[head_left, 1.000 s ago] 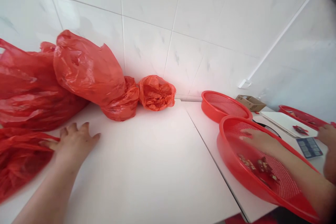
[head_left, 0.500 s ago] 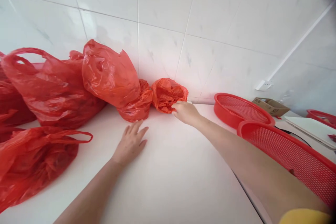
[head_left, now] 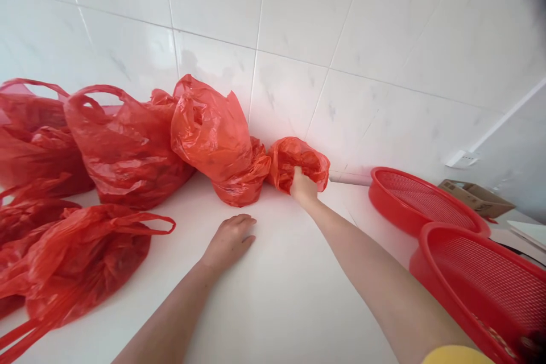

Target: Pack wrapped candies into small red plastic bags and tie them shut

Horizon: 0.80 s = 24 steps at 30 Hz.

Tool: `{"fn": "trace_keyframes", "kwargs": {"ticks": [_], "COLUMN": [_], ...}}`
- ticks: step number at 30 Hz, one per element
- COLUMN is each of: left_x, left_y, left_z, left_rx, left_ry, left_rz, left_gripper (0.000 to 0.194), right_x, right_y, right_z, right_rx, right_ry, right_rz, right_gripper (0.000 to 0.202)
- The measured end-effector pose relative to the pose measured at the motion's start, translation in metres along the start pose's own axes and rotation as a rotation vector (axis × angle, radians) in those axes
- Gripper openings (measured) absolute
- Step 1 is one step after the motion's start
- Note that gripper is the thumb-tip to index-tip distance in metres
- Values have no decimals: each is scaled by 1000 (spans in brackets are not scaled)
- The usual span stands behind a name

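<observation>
A small red plastic bag stands against the tiled wall with its mouth open toward me. My right hand reaches over its front rim into the mouth. One finger or thumb points up there; the other fingers are hidden, so I cannot tell what they hold. On the white tabletop, my left hand rests palm down, thumb apart from loosely bent fingers, holding nothing. Just beyond it slumps a larger filled red plastic bag, touching the small one.
More filled red bags line the wall at left, and a looped-handle bag lies nearer me. Two red mesh baskets, one behind and one closer, flank my right arm. Behind them sits a cardboard box.
My right hand has gone from the small bag's front rim farther into its mouth. The left hand's fingers have drawn closer together. The view has shifted left.
</observation>
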<state>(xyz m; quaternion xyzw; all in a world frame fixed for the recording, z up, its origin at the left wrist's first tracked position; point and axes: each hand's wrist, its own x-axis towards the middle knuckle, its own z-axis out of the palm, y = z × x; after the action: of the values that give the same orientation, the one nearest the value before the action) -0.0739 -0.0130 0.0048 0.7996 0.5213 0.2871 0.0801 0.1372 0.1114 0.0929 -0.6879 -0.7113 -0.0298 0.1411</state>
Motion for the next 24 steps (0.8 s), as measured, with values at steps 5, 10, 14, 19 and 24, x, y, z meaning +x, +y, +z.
{"fn": "trace_keyframes", "kwargs": {"ticks": [5, 10, 14, 19, 24], "left_x": [0, -1, 0, 1, -2], "left_y": [4, 6, 6, 4, 0], "left_z": [-3, -6, -5, -4, -1], "left_rx": [5, 3, 4, -1, 24], "left_ry": [-16, -25, -27, -22, 6], "left_rz": [-17, -22, -24, 1, 42], "left_gripper": [37, 36, 37, 35, 38], "right_x": [16, 23, 22, 26, 20], "right_y": [17, 26, 32, 46, 58], "right_z": [-21, -43, -62, -89, -94], "right_rx": [136, 232, 278, 528, 769], "right_ry": [79, 222, 378, 657, 896], "right_rz": [70, 96, 119, 58, 122], "right_gripper": [42, 34, 36, 20, 12]}}
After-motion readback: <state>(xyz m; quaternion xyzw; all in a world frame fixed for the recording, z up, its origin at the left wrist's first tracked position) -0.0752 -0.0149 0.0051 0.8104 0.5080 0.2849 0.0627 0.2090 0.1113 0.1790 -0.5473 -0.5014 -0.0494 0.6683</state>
